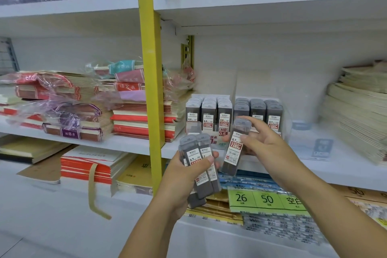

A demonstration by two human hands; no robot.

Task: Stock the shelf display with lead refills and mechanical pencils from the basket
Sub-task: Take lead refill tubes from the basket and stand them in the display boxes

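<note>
A white shelf (129,142) in a stationery shop carries stacks of notebooks (134,119) left of a yellow post (149,69), some of them in loose plastic wrap. Right of the post, at the front edge of the same shelf, stands the display box (222,115) with rows of lead refills. On the shelf below lies a green pack (263,199) printed with 26 and 50. In front of the display, the right hand (266,142) pinches a single refill case (234,148) near its cap; its long axis is almost upright, cap up and leaning a little right. The left hand (184,176) grips a bundle of refill cases (206,172), thumb across the labels, caps pointing up and to the left. The cases are dark grey with paler caps (white labels read 0.7 HB, with a red block).
</note>
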